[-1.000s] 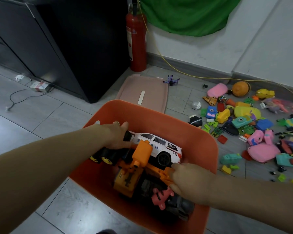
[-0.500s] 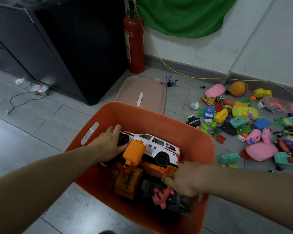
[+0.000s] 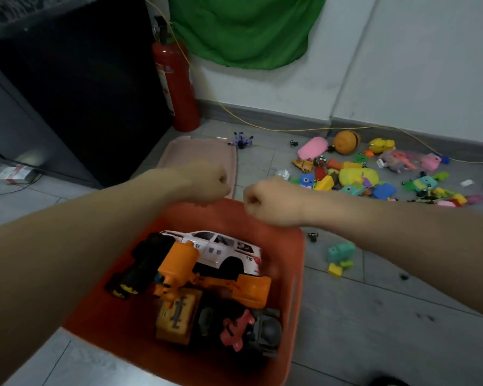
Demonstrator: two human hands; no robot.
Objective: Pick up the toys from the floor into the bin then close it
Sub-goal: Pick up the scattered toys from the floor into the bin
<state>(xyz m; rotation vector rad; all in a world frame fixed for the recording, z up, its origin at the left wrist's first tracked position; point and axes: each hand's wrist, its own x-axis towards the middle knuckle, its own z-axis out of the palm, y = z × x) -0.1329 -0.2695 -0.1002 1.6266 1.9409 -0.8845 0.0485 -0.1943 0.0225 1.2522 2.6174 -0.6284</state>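
Observation:
The orange bin point(image 3: 296, 274) stands on the floor below me. In it lie a white police car point(image 3: 226, 252), an orange digger point(image 3: 179, 263), a black wheeled toy point(image 3: 142, 263) and a red and grey toy point(image 3: 251, 330). My left hand point(image 3: 207, 182) and my right hand point(image 3: 271, 201) hover side by side over the bin's far rim, both blurred, fingers curled, with nothing visible in them. The bin's pink lid point(image 3: 201, 149) lies flat on the floor just behind the bin. A pile of several colourful toys point(image 3: 357, 176) covers the floor to the right.
A green toy with a yellow block point(image 3: 339, 254) lies close to the bin's right side. A red fire extinguisher point(image 3: 176, 90) stands by the wall next to a black cabinet point(image 3: 81, 93). A yellow cable point(image 3: 290, 130) runs along the skirting.
Both hands have let go of the toys in the bin and lifted up and forward to its far rim. The view has shifted closer over the bin.

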